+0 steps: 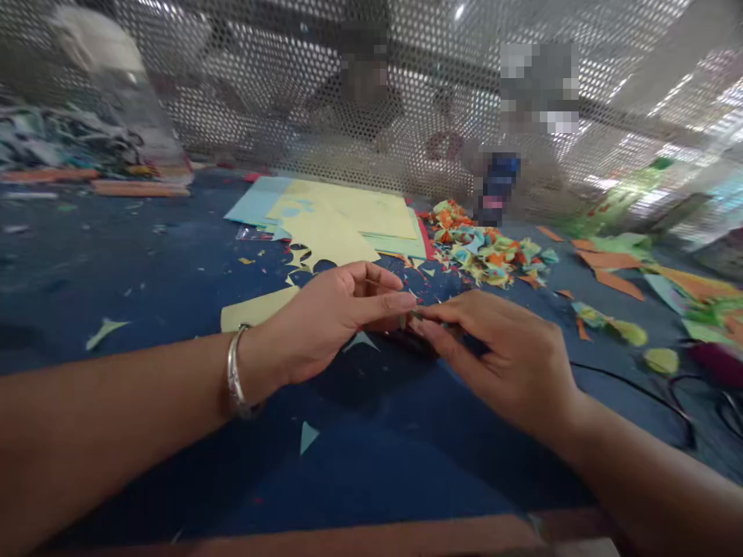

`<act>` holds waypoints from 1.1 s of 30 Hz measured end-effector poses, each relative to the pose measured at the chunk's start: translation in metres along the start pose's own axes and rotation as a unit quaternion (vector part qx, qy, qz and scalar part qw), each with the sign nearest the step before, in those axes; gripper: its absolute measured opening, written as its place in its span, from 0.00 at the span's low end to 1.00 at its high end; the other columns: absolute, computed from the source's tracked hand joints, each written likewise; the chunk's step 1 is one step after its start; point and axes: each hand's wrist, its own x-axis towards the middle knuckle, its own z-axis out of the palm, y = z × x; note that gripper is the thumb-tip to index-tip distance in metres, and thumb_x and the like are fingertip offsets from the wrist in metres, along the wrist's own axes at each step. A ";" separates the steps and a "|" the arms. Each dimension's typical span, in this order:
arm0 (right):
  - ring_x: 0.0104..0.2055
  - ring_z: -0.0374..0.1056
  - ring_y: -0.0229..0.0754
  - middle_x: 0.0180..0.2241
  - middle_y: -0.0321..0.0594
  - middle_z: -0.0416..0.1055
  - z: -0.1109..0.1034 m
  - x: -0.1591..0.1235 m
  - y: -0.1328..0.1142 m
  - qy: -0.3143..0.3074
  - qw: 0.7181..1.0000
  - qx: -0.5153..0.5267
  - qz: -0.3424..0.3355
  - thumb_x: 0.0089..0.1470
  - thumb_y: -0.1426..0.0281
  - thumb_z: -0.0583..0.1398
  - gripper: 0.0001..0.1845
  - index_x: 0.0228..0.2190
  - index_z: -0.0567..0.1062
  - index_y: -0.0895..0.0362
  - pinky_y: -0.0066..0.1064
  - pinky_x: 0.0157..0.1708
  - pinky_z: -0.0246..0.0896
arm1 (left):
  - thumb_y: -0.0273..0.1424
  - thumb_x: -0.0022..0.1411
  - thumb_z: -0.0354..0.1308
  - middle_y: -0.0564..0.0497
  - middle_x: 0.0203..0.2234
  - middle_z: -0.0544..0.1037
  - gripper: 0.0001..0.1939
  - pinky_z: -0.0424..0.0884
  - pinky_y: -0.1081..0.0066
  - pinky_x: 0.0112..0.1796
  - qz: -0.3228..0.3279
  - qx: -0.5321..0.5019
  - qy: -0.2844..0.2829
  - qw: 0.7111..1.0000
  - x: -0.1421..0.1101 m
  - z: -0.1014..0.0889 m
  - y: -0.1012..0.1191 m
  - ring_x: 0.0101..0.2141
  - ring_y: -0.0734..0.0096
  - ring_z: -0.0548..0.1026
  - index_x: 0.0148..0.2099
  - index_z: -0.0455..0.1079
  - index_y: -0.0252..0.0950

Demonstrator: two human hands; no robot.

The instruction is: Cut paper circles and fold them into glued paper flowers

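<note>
Paper scrap [409,316], mostly hidden, seems pinched by left hand [330,317] and right hand [511,344]; likely light and easily torn, it is best held by edges beside the grip.

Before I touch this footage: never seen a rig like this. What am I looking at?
No machine: one picture from a camera worn on a person's head, looking forward and down. The left bare hand, with a silver metal bangle on its wrist, meets the right bare hand. They seem to pinch something small, too blurred to name. On the dark blue tabletop lie a pale-yellow paper sheet with scalloped cutouts and a heap of crumpled orange, yellow and pale-blue paper bits.
</note>
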 end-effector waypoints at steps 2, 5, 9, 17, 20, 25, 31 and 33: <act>0.34 0.74 0.37 0.31 0.41 0.78 -0.002 -0.001 0.002 -0.009 1.000 0.002 0.009 0.61 0.74 0.62 0.06 0.37 0.80 0.62 0.27 0.37 0.66 | 0.28 0.58 0.69 0.57 0.28 0.75 0.13 0.71 0.77 0.36 0.016 0.012 -0.011 1.000 0.001 -0.001 -0.002 0.31 0.80 0.75 0.40 0.67 0.32; 0.34 0.73 0.36 0.31 0.39 0.77 -0.003 -0.002 0.004 -0.013 1.000 0.004 0.014 0.61 0.74 0.62 0.05 0.37 0.79 0.60 0.27 0.36 0.66 | 0.29 0.58 0.70 0.57 0.27 0.75 0.13 0.70 0.78 0.35 0.039 0.027 -0.024 0.999 0.002 -0.003 -0.004 0.30 0.81 0.74 0.40 0.68 0.33; 0.33 0.73 0.36 0.31 0.40 0.77 -0.003 -0.001 0.003 -0.014 1.000 0.006 0.013 0.61 0.74 0.62 0.04 0.35 0.79 0.60 0.27 0.35 0.66 | 0.29 0.58 0.69 0.57 0.27 0.76 0.12 0.69 0.79 0.33 0.044 0.041 -0.036 0.998 0.002 -0.002 -0.003 0.30 0.81 0.75 0.39 0.69 0.33; 0.34 0.74 0.36 0.32 0.40 0.78 -0.002 -0.001 0.001 -0.020 1.000 -0.001 0.011 0.60 0.73 0.63 0.04 0.36 0.79 0.60 0.27 0.36 0.66 | 0.32 0.57 0.70 0.56 0.28 0.76 0.12 0.69 0.76 0.33 0.062 0.083 -0.023 0.994 0.000 -0.002 -0.006 0.30 0.79 0.74 0.38 0.70 0.33; 0.32 0.73 0.35 0.32 0.40 0.78 -0.001 -0.001 0.001 -0.029 1.000 0.006 0.009 0.61 0.73 0.62 0.05 0.36 0.79 0.61 0.27 0.35 0.66 | 0.33 0.58 0.69 0.55 0.27 0.76 0.12 0.69 0.76 0.32 0.076 0.121 -0.008 0.990 -0.001 -0.002 -0.006 0.28 0.79 0.73 0.37 0.71 0.33; 0.32 0.72 0.36 0.32 0.41 0.78 0.000 0.000 0.001 -0.038 0.999 0.007 -0.006 0.60 0.74 0.62 0.04 0.35 0.78 0.61 0.27 0.34 0.66 | 0.36 0.57 0.69 0.54 0.27 0.77 0.13 0.69 0.75 0.32 0.096 0.177 0.004 0.980 -0.001 -0.002 -0.006 0.29 0.77 0.73 0.37 0.71 0.34; 0.31 0.71 0.37 0.32 0.42 0.78 0.001 -0.001 0.001 -0.043 0.999 0.011 -0.004 0.60 0.74 0.61 0.03 0.34 0.77 0.59 0.30 0.33 0.67 | 0.35 0.57 0.69 0.55 0.27 0.77 0.12 0.71 0.76 0.31 0.152 0.239 -0.001 0.959 -0.005 -0.001 -0.007 0.28 0.77 0.75 0.36 0.70 0.35; 0.31 0.71 0.37 0.31 0.41 0.77 0.001 -0.002 0.000 -0.048 0.999 0.020 0.008 0.60 0.74 0.61 0.03 0.33 0.77 0.59 0.29 0.33 0.67 | 0.34 0.57 0.69 0.57 0.26 0.77 0.12 0.71 0.77 0.30 0.170 0.246 -0.005 0.954 -0.006 -0.001 -0.007 0.28 0.78 0.75 0.37 0.70 0.35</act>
